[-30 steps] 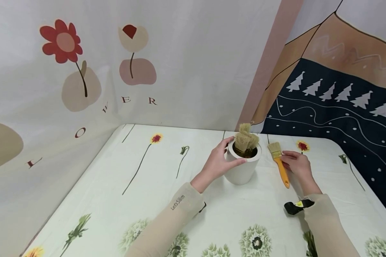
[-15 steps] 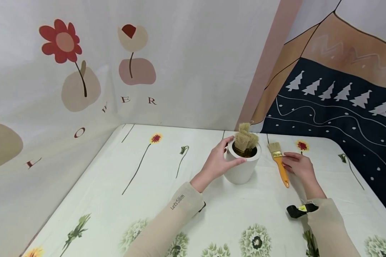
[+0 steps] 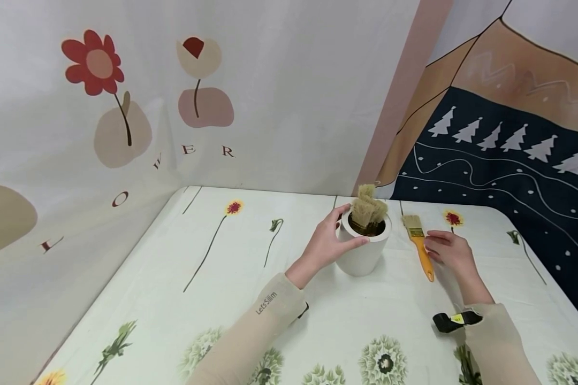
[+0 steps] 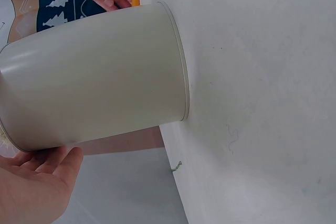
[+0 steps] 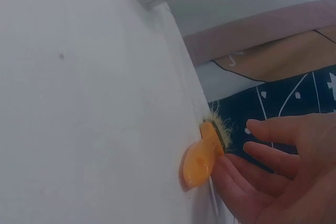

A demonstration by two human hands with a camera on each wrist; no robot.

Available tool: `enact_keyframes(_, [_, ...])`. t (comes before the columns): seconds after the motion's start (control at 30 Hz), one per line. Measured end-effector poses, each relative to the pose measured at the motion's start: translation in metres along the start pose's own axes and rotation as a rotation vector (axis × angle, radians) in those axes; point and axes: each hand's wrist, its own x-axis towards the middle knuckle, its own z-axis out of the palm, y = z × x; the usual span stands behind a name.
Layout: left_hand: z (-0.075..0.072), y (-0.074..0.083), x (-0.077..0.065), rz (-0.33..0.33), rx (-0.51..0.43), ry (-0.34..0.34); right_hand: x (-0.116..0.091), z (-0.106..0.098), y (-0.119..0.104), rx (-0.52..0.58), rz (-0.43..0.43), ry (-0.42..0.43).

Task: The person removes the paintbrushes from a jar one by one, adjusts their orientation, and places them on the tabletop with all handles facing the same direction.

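Note:
A white cylindrical pot (image 3: 361, 259) stands upright on the table, with tan bristle heads (image 3: 367, 210) of paintbrushes sticking out of its top. My left hand (image 3: 325, 240) holds the pot near the rim, thumb at the front and fingers on the far side; in the left wrist view those fingers (image 4: 63, 163) lie against its wall. To the right of the pot lies a flat paintbrush (image 3: 421, 251) with an orange handle, bristles pointing away. My right hand (image 3: 451, 254) is beside the handle, its fingers loosely bent and gripping nothing; fingertips are very near the brush (image 5: 202, 161).
A white floral cloth (image 3: 250, 321) covers the table. Behind it hangs a pale printed curtain (image 3: 294, 107), and a dark tree-patterned fabric (image 3: 510, 160) hangs at the right. A black strap (image 3: 455, 321) is on the right wrist.
My right hand has shifted slightly right and toward me. The loose paintbrush has moved a touch to the right. My left hand and the pot look unmoved.

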Motion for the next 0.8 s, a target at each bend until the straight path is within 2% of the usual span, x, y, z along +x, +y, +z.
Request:
enact_keyframes(0.63, [0.001,-0.002,0.000,0.015,-0.006,0.002,-0.013,-0.001,-0.007,0.010,-0.094,0.000])
enact_keyframes(0.8, [0.001,-0.001,0.001,0.010,-0.009,-0.001,-0.016,-0.001,-0.009,0.036,-0.092,0.023])
